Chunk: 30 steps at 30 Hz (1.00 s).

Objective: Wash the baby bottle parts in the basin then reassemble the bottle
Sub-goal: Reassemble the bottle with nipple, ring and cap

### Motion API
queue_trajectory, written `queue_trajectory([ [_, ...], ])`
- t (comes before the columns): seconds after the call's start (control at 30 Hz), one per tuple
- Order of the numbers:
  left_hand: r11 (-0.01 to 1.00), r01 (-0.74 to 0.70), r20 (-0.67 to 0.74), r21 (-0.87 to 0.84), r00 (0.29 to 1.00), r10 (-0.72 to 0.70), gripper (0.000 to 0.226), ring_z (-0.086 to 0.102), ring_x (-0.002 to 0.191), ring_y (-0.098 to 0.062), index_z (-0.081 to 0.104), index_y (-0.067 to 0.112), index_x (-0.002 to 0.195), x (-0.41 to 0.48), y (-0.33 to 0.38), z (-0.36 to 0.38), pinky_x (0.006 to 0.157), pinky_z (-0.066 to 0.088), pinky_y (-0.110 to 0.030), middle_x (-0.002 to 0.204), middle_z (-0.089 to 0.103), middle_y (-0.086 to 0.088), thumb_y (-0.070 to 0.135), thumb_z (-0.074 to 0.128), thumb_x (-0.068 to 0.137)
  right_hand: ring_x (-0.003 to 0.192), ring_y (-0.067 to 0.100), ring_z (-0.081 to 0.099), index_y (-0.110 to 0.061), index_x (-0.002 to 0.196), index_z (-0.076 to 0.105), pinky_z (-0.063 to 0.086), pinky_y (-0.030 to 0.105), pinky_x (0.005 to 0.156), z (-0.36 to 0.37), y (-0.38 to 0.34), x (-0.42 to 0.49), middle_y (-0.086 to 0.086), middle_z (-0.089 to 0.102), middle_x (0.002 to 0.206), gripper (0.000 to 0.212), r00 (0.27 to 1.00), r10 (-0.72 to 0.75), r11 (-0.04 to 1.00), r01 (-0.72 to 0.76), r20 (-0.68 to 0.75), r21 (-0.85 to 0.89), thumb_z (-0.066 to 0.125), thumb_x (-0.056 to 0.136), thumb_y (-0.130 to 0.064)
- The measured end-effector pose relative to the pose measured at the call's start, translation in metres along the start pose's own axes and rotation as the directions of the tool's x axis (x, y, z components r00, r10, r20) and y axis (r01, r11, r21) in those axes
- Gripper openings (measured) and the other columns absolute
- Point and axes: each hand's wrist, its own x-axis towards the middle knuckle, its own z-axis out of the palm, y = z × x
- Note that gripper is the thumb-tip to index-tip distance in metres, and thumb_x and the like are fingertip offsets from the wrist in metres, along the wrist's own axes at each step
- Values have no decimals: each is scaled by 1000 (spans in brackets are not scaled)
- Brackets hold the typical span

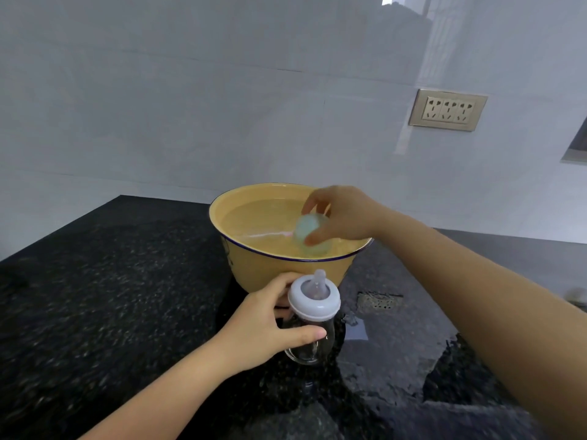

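Observation:
A clear baby bottle (309, 339) stands on the black counter in front of the basin, with a pale lilac collar (313, 301) and a translucent teat (318, 281) on top. My left hand (270, 325) grips the bottle's body from the left. The yellow basin (254, 268) with a dark blue rim holds water. Over its right side my right hand (340, 217) holds a pale blue-green domed cap (309, 233), pinched between thumb and fingers, at the water's surface.
The black speckled counter (111, 296) is wet to the right of the bottle, with a puddle (397, 354). A small perforated drain cover (378, 300) lies right of the basin. A wall socket (448, 110) sits on the white tiled wall behind.

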Motion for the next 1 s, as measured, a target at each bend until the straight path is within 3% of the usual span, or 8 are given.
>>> queue_trajectory([
  [0.13, 1000, 5, -33, 9, 999, -5, 57, 58, 105, 8, 53, 38, 111, 0, 0, 2, 83, 47, -11, 110, 64, 26, 21, 85, 66, 96, 14, 55, -31, 105, 64, 46, 28, 86, -20, -2, -1, -5, 59, 107, 44, 992, 25, 985, -4, -121, 170, 83, 65, -30],
  [0.3, 1000, 20, -49, 16, 999, -20, 57, 58, 104, 10, 53, 36, 109, -1, 1, 3, 81, 46, -8, 112, 64, 21, 23, 85, 65, 92, 11, 51, -29, 109, 67, 44, 25, 87, -32, -6, 3, -3, 57, 112, 43, 989, 10, 972, 26, -149, 235, 81, 68, -24],
  [0.53, 999, 40, -28, 33, 999, -39, 53, 57, 103, 11, 54, 36, 108, -1, -1, 2, 81, 45, -7, 112, 63, 21, 28, 84, 66, 97, 11, 48, -28, 115, 66, 41, 23, 87, -28, -8, 6, -6, 49, 107, 50, 975, -38, 989, 68, -219, 128, 81, 68, -21],
  [0.67, 998, 42, -28, 49, 999, -41, 53, 56, 104, 11, 54, 37, 108, -1, 0, 2, 83, 45, -7, 112, 63, 21, 31, 84, 65, 100, 11, 47, -29, 120, 63, 33, 19, 80, -22, -8, 3, -3, 51, 115, 52, 982, -119, 993, 118, -143, -22, 77, 71, -22],
  [0.9, 996, 36, -47, 83, 998, -32, 53, 56, 103, 11, 54, 38, 109, -1, -1, 3, 83, 45, -7, 111, 63, 23, 33, 84, 65, 115, 13, 47, -30, 130, 55, 32, 18, 88, -27, -4, -8, 0, 52, 127, 64, 974, -156, 986, 164, -162, 36, 72, 72, -9],
  [1.0, 995, 35, -50, 95, 998, -31, 54, 56, 104, 10, 54, 38, 110, -1, -2, 3, 85, 46, -10, 111, 63, 22, 35, 84, 65, 106, 12, 54, -34, 132, 50, 42, 24, 94, -24, -5, -17, -3, 56, 117, 68, 964, -125, 973, 165, -235, 159, 77, 71, -19],
])
